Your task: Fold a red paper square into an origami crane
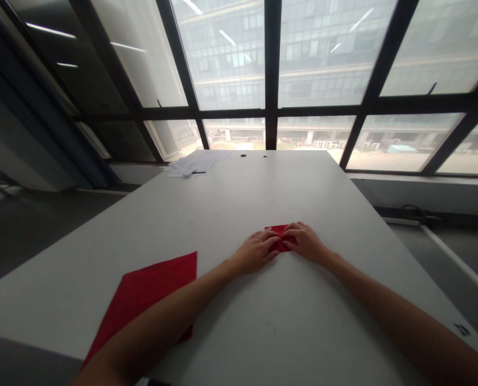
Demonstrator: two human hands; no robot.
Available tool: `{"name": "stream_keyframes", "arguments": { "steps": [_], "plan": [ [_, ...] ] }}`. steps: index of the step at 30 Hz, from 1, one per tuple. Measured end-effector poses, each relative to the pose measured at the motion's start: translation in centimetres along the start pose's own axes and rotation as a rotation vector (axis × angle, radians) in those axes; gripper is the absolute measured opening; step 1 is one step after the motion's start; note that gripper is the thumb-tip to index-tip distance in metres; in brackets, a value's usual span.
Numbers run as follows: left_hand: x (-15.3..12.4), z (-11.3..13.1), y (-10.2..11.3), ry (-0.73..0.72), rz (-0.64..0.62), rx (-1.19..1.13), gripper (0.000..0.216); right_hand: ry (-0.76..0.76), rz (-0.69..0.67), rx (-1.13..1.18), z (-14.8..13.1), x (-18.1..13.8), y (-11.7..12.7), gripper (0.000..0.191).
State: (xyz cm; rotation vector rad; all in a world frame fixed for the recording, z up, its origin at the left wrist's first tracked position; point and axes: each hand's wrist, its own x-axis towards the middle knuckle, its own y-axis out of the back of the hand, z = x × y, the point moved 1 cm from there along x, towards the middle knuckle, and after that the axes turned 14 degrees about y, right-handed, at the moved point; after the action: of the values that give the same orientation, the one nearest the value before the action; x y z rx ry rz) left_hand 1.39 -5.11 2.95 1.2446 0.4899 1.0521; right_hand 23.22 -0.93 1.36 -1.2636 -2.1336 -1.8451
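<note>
A small folded piece of red paper [279, 229] lies on the white table, partly hidden under my fingers. My left hand [258, 252] grips its left side, fingers pressing it against the tabletop. From the other side, my right hand [306, 242] has its thumb and bent fingers closed on the right part of the paper. The fingertips of both hands nearly meet over its middle. A larger red sheet [162, 281] lies flat to the left, partly covered by my left forearm.
The white table [231, 198] stretches away to large dark-framed windows. At its far left corner lie loose white papers [196, 162] with a dark pen [199, 172] on them. A small dark round spot [243, 155] shows near the far edge. A cable [416, 212] lies by the wall at right.
</note>
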Motion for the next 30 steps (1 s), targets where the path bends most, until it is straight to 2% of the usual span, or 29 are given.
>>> {"name": "stream_keyframes", "arguments": {
  "steps": [4, 7, 9, 13, 19, 24, 30],
  "plan": [
    [0.0, -0.9, -0.2, 0.011, 0.037, 0.045, 0.033, -0.037, 0.026, 0.037, -0.3, -0.2, -0.3, 0.006],
    [0.0, -1.7, -0.4, 0.001, 0.009, 0.036, 0.032, -0.102, 0.114, 0.077, -0.2, -0.3, -0.5, 0.011],
    [0.1, -1.9, -0.4, -0.001, -0.005, 0.019, 0.031, -0.073, 0.137, 0.073, -0.1, -0.4, -0.6, 0.014],
    [0.3, -1.9, -0.4, -0.009, 0.000, -0.014, 0.028, 0.017, 0.065, 0.062, -0.1, -0.4, -0.7, 0.014],
    [0.3, -1.6, -0.1, -0.005, -0.007, -0.042, 0.026, 0.021, 0.058, 0.070, -0.4, -0.4, -0.5, 0.014],
    [0.3, -1.6, -0.1, 0.041, -0.004, -0.053, 0.039, 0.077, 0.006, 0.053, -0.6, -0.3, -0.2, 0.015],
    [0.2, -1.9, -0.5, 0.043, 0.020, 0.006, 0.036, 0.077, -0.004, 0.035, -0.6, -0.3, -0.2, 0.017]
  ]
}}
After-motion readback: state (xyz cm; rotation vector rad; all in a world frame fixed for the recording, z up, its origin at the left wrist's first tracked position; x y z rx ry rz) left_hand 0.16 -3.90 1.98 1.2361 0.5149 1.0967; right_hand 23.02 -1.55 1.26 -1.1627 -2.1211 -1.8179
